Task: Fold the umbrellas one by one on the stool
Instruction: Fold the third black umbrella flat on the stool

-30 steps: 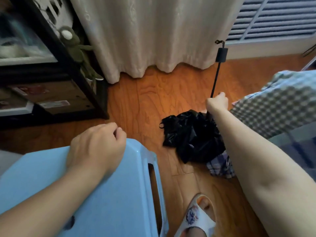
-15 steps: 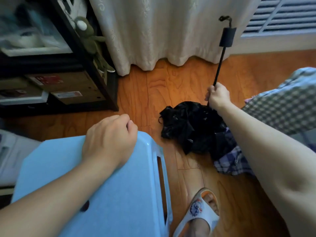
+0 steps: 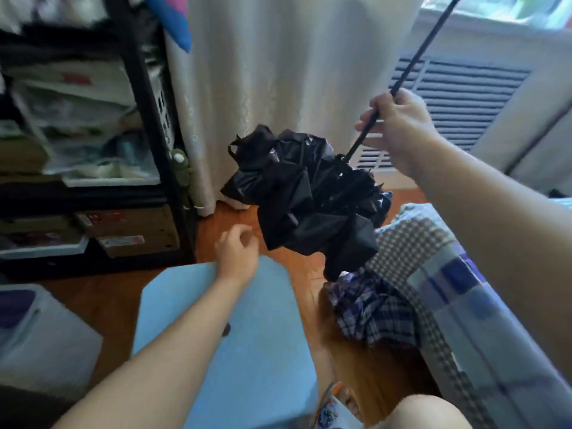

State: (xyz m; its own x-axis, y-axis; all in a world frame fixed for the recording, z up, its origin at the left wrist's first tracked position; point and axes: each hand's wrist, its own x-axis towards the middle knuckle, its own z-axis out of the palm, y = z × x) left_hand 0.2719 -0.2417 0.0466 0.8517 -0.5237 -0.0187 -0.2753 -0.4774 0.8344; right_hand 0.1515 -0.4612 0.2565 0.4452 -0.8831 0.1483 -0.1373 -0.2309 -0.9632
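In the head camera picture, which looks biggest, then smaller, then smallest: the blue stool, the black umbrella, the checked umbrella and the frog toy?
1. Blue stool, though it is nearest the camera
2. Black umbrella
3. Checked umbrella, partly hidden, so unsure
4. Frog toy

Floor: reddish-brown wood plank floor (image 3: 213, 233), glossy grain. Far side: pale cream fabric curtain (image 3: 278, 72) hanging in soft vertical folds, its hem at the floor. Left: tall black metal shelving rack (image 3: 140, 119), shelves packed with boxes and translucent plastic bags; contents blurred. Right of curtain: white louvred slatted panel (image 3: 464, 88) set low in the wall, with bright daylight from the window (image 3: 510, 7) above it. Lower left: pale grey plastic storage bin (image 3: 40, 332). Lighting: daylight only, room fairly dim.
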